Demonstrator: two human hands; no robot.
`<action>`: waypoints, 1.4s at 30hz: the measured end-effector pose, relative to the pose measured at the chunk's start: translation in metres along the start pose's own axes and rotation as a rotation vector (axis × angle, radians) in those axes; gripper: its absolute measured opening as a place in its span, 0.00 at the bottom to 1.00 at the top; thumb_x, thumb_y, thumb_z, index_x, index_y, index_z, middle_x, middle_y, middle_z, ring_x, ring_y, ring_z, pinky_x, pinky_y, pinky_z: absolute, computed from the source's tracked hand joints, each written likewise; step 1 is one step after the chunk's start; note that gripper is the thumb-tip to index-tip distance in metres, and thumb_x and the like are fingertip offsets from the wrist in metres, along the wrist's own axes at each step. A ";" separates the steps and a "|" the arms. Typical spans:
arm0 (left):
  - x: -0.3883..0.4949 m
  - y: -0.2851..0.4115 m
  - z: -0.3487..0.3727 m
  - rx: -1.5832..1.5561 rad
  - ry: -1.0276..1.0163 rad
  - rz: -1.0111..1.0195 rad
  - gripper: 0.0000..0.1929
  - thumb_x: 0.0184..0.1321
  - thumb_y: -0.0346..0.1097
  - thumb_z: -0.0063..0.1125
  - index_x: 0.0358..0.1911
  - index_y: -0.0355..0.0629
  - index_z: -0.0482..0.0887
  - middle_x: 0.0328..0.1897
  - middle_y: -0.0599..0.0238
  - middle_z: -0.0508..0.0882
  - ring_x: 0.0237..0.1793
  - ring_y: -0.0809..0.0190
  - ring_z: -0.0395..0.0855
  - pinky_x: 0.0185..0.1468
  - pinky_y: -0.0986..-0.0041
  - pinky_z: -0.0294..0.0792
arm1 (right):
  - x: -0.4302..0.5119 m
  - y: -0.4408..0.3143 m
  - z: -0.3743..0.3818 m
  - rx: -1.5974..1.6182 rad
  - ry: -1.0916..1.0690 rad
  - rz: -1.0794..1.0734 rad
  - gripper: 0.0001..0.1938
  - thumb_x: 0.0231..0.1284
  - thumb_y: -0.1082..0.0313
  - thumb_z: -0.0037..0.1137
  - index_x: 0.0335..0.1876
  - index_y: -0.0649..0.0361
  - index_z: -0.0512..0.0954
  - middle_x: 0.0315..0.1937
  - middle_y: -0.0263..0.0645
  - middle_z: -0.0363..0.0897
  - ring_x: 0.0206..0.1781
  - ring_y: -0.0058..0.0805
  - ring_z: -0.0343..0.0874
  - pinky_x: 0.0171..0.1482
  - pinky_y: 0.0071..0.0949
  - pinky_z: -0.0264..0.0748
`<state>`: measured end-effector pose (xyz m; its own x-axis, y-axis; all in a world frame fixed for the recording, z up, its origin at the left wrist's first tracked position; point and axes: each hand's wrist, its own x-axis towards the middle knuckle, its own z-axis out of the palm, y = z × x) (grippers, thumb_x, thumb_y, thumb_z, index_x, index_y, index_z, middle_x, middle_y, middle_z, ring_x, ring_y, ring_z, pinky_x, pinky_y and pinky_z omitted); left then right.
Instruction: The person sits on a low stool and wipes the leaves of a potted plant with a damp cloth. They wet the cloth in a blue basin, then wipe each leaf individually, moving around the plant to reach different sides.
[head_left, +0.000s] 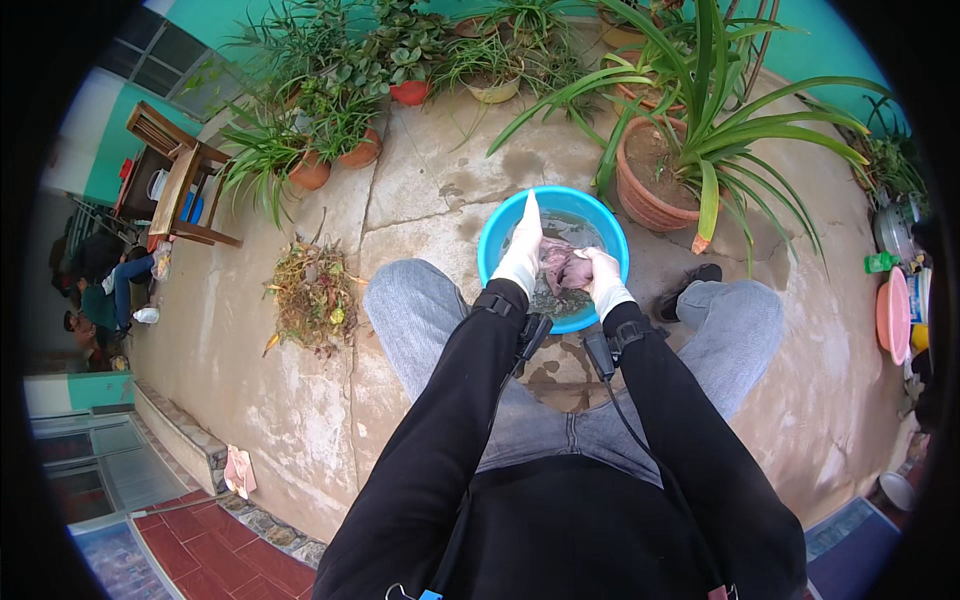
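Note:
A blue plastic basin (622, 247) stands on the concrete between my knees, holding murky water (566, 223) with dark bits and some foam in it. Over the water, a wet mauve cloth (559, 264) hangs bunched up. My right hand (602, 271), in a white glove, grips the cloth's right side. On the opposite side, my left hand (528, 238), also gloved in white, is seen edge-on with straight fingers pointing to the far rim. Its palm faces the cloth and seems to touch it; the thumb side is partly hidden.
A large potted plant (660, 180) stands close beyond the basin's right side, its long leaves arching out. More potted plants (491, 79) line the wall. Dry plant cuttings (313, 296) lie left of my knee. A wooden chair (184, 176) and a seated person (112, 289) are far left; a pink basin (892, 316) is far right.

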<state>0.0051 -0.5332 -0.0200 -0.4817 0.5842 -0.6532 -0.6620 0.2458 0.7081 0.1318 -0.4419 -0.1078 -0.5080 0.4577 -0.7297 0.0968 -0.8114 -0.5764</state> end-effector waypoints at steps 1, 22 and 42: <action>-0.001 -0.035 0.001 -0.176 -0.065 -0.206 0.54 0.48 0.84 0.31 0.73 0.54 0.45 0.78 0.57 0.47 0.75 0.45 0.47 0.67 0.34 0.41 | -0.006 -0.001 0.000 0.078 -0.075 -0.020 0.03 0.51 0.71 0.59 0.31 0.59 0.79 0.30 0.35 0.80 0.29 0.28 0.78 0.30 0.30 0.76; 0.107 -0.145 -0.036 -0.569 0.277 -0.151 0.48 0.57 0.63 0.57 0.73 0.48 0.47 0.78 0.61 0.46 0.77 0.53 0.39 0.70 0.43 0.43 | 0.121 0.038 -0.046 -1.609 0.469 -0.312 0.20 0.55 0.60 0.55 0.53 0.56 0.77 0.53 0.48 0.76 0.55 0.43 0.75 0.56 0.36 0.70; 0.150 -0.185 -0.063 -1.017 0.053 -0.359 0.39 0.56 0.68 0.53 0.60 0.41 0.66 0.56 0.41 0.74 0.53 0.42 0.77 0.52 0.42 0.72 | 0.114 0.060 0.008 -0.809 -0.335 -0.013 0.23 0.43 0.60 0.68 0.42 0.72 0.79 0.38 0.43 0.83 0.42 0.26 0.80 0.48 0.23 0.74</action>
<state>0.0196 -0.5399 -0.2657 -0.1725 0.5656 -0.8065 -0.9244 -0.3757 -0.0658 0.0727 -0.4414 -0.2221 -0.7260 0.2313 -0.6476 0.6020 -0.2415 -0.7611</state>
